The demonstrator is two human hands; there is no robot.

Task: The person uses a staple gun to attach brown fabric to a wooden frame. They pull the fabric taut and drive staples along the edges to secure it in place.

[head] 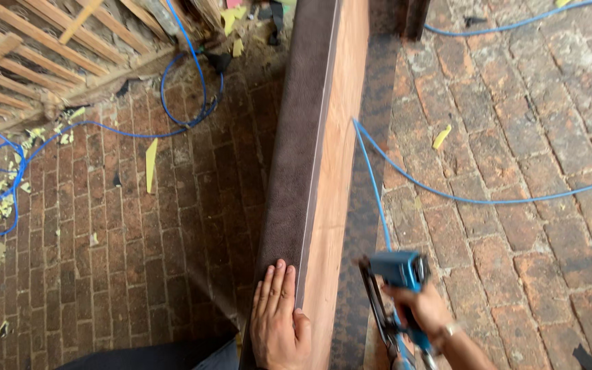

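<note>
Brown suede-like upholstery fabric (pixel 294 151) is seen stretched over a long wooden frame rail (pixel 337 178), whose long axis runs from six o'clock up toward twelve o'clock, leaning slightly right at the far end. The fabric's edge lies along the rail's bare orange-brown face. The left hand (pixel 279 318) is laid flat on the fabric at the near end, fingers together and pointing to twelve o'clock, pressing the cloth down rather than gripping it. The right hand (pixel 425 314) is wrapped firmly round the handle of a blue pneumatic staple gun (pixel 400 288), held just right of the rail at about five o'clock, nose not yet on the wood. A thin blue air hose (pixel 405 185) trails off toward three o'clock over the red brick floor (pixel 529 137). The fastening step is judged to be in hand; the gun's nose would need to be brought onto the fabric edge beside the flattened hand.
</note>
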